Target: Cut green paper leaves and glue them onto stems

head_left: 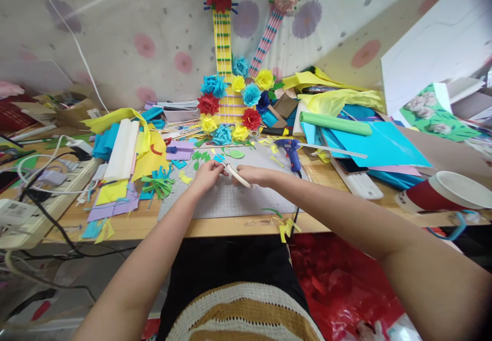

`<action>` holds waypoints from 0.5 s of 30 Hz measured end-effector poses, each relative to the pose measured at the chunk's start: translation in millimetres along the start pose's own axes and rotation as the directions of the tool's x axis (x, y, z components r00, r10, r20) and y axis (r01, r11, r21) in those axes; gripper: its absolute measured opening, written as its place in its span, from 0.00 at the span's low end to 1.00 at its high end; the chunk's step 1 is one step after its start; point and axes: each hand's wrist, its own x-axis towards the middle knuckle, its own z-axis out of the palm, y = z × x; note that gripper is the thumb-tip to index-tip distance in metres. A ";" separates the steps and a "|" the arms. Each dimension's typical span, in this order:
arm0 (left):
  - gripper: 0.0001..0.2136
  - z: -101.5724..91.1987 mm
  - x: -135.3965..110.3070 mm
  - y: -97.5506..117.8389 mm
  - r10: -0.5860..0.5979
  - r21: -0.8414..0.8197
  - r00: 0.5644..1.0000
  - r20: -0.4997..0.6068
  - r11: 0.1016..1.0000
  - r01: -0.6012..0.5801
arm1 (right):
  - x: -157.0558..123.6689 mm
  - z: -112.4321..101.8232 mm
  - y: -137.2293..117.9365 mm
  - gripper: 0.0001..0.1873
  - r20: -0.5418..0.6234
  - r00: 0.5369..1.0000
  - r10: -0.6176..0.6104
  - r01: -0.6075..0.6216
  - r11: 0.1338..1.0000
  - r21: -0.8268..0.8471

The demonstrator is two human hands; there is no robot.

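Note:
Over the grey cutting mat [207,205], my right hand [255,175] is closed around a tool with a curved white handle [239,176]. The tool's narrow dark end points left, towards my other hand; its exact kind is hard to make out. My left hand [209,174] is closed in a pinch close to that tip, and whatever lies between its fingers is too small to name. Green paper leaves [200,157] and yellow scraps lie just beyond my hands. A blue glue gun [291,152] stands on the mat to the right of them.
Behind the mat leans a yellow paper guitar [223,49] covered with paper flowers, beside a pink guitar neck [266,44]. Coloured paper [148,149] and a power strip [49,203] crowd the left. Blue sheets [384,144] and a red-and-white cup [442,192] occupy the right.

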 end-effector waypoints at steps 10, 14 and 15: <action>0.06 4.4 2.4 9.5 0.096 0.255 0.994 -0.059 0.964 -0.078 | 8.1 -12.2 -1.8 0.07 0.229 0.973 0.028 -0.067 0.984 0.165; 0.07 6.1 6.3 12.4 0.078 0.339 0.996 -0.045 0.939 -0.059 | 9.4 -15.4 -3.5 0.06 0.284 0.957 0.062 -0.136 0.960 0.246; 0.07 6.9 7.7 12.1 0.076 0.313 0.996 -0.039 0.948 -0.060 | 10.6 -15.3 -3.2 0.06 0.287 0.955 0.076 -0.154 0.954 0.259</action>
